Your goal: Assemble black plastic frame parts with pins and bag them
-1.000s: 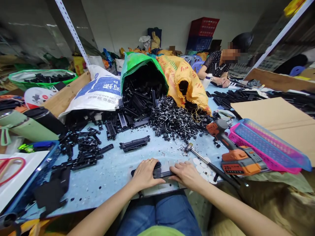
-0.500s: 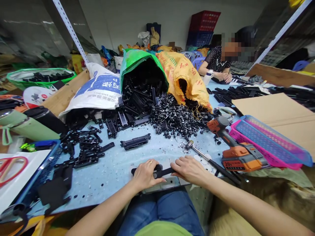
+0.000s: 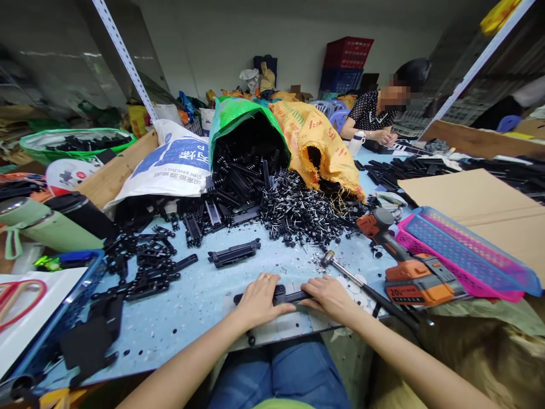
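Note:
Both of my hands work at the table's near edge on a long black plastic part (image 3: 293, 296). My left hand (image 3: 260, 302) is closed over its left and middle portion, the thumb along the near side. My right hand (image 3: 332, 296) pinches its right end between thumb and fingers. Each hand hides much of the part. Beyond them lies another black plastic piece (image 3: 234, 253), flat on the blue tabletop (image 3: 170, 318). A hammer (image 3: 361, 279) rests to the right of my right hand, its head pointing away from me.
Right of the hammer lies an orange cordless drill (image 3: 409, 284), beside pink and blue baskets (image 3: 468, 250). Black-headed screws (image 3: 302, 207) are heaped before a green sack (image 3: 247, 108) and an orange sack (image 3: 323, 130). Black links (image 3: 149, 261) lie left. A co-worker (image 3: 378, 116) sits at the far right.
The camera view has tilted slightly, so the scene sits lower. My hands stay on the black part, with the left fingers shifted slightly along it and the right fingers closer around its end.

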Available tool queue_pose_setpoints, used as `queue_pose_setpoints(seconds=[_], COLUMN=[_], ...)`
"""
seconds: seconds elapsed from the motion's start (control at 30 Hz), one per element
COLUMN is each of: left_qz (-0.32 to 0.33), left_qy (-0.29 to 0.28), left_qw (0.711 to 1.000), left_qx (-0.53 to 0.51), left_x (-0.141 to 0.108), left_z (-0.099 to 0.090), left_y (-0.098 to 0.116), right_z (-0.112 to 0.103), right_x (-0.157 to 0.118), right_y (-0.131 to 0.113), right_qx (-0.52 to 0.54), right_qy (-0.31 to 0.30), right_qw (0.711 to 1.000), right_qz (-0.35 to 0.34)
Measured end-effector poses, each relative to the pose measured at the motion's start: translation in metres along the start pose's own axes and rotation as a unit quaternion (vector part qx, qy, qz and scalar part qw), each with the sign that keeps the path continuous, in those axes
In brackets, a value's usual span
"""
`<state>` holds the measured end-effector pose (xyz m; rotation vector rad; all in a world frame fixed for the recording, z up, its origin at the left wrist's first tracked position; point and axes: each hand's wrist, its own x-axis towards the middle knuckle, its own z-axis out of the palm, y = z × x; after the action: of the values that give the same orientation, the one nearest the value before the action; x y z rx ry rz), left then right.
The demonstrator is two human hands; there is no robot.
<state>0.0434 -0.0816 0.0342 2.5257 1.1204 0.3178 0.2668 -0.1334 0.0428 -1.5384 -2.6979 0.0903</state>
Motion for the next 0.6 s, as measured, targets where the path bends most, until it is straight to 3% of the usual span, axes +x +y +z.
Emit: queue_pose_setpoints(seconds=[0.07, 0.13, 0.23, 0.3, 0.47, 0.6], left_qz=[-0.031, -0.102, -0.151, -0.168, -0.161, -0.082], left_qy=[0.023, 0.041, 0.054, 0.059, 0.055, 0.040], left_qw=[0.999, 0.992, 0.984, 0.981, 0.981, 0.992], left_qx=[0.036, 0.069, 0.077, 0.080, 0.093, 0.093], left_x=[0.031, 0.071, 0.125, 0.146, 0.148, 0.137], left_z=[-0.006, -0.011, -0.010, -0.005, 0.014, 0.018], left_y=[-0.006, -0.018, -0.034, -0.039, -0.031, -0.023], right_z=[0.013, 0.021, 0.024, 0.022, 0.015, 0.014], right_x=[-0.006, -0.012, -0.018, -0.018, 0.010, 0.054], right_y=[0.008, 0.012, 0.013, 0.014, 0.035, 0.051], right_qx=[0.031, 0.058, 0.083, 0.094, 0.087, 0.024], right_qy=[0.014, 0.025, 0.028, 0.029, 0.090, 0.107], right_qw=[0.999, 0.998, 0.995, 0.994, 0.987, 0.975], right_qz=[0.014, 0.027, 0.047, 0.052, 0.102, 0.196])
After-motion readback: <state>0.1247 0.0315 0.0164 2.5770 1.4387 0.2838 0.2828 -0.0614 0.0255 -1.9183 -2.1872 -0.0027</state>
